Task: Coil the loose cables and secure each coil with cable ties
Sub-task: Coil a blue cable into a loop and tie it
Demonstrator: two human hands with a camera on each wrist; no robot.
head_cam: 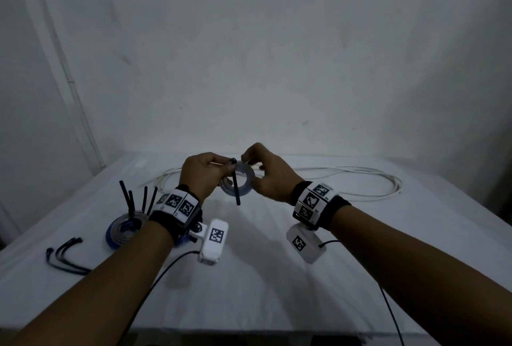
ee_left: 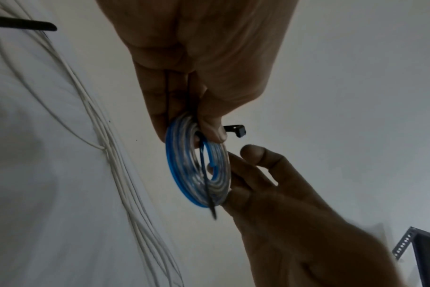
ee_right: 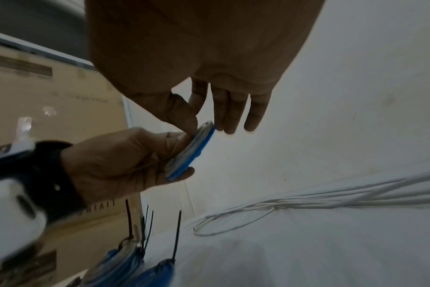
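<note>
The counter (head_cam: 277, 276), draped in a white sheet, fills the room in front of the person, and across its far side sprawls the loose white cable (head_cam: 360, 176), its long loops running left to right, not yet gathered. On the left sits a pile of finished coils (head_cam: 124, 230), blue and clear, with black tie tails sticking up from them; just beside it lie a few spare ties (head_cam: 65, 255).

Above the middle of the counter both hands hold a small blue coil (head_cam: 237, 181) up in the air, standing on edge with its open centre turned roughly toward the person. The left hand (head_cam: 201, 173) pinches the top of the ring between thumb and fingers, curled round it. The right hand (head_cam: 266, 176) steadies the opposite rim, thumb on one face and fingers behind, though I cannot tell how firmly.

A black cable tie (head_cam: 236, 185) is threaded through the centre; its long axis runs nearly straight down, the tail hanging past the bottom of the ring, while the square head (ee_left: 238, 131) pokes out sideways by the left thumb.

I judge the coil light and springy, likely to unwind if released, so it is best held across its wraps. The tie looks thin, stiff and slick; take it near the tip.
</note>
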